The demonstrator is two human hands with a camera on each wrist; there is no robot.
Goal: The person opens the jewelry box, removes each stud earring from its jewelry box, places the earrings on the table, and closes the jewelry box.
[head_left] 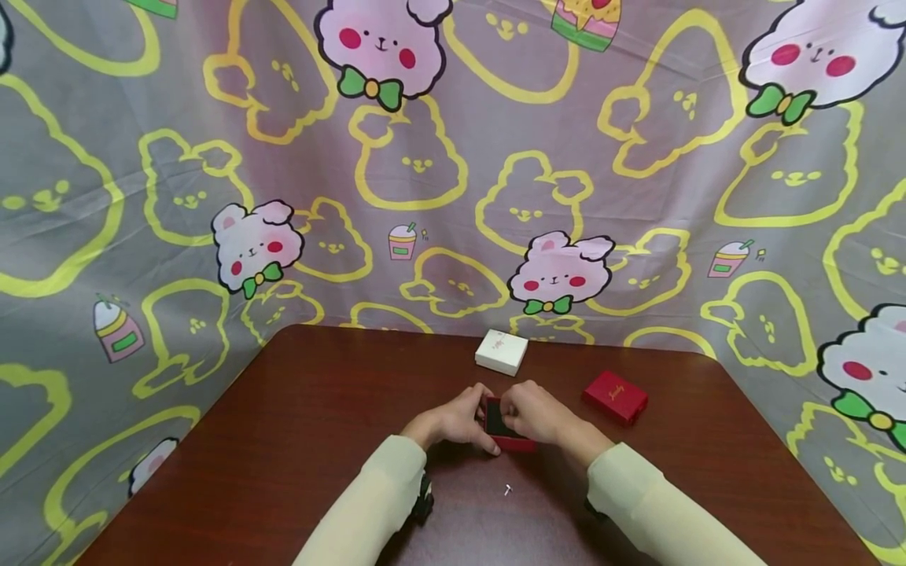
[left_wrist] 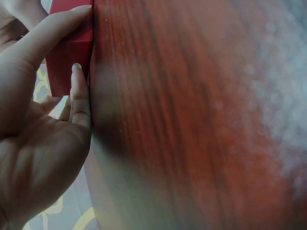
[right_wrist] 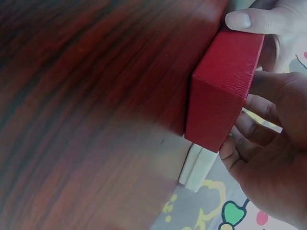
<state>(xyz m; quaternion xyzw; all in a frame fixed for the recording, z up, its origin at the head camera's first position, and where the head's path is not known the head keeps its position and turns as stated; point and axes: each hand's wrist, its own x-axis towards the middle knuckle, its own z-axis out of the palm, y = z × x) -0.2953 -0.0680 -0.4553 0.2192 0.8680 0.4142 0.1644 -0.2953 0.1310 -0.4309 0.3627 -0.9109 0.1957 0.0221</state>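
Observation:
A red open-topped box [head_left: 520, 445] with a black insert [head_left: 499, 426] sits on the table in front of me. My left hand [head_left: 458, 417] grips its left end, thumb along the near wall and fingers at the far side. In the left wrist view, the thumb and fingertips touch the red box [left_wrist: 72, 48]. My right hand [head_left: 539, 413] bends its fingers over the open top, fingertips down at the insert. Seen from the right wrist, its fingers [right_wrist: 261, 129] lie behind the box wall [right_wrist: 216, 110]; I cannot tell what they pinch. Nearer me lies a tiny silver stud-like piece [head_left: 507, 490].
A red lid [head_left: 616, 397] with gold script rests to the right of the hands. Toward the back of the brown table [head_left: 340, 393] stands a small white box [head_left: 501, 353]. A patterned cloth [head_left: 425, 259] hangs behind and along both sides.

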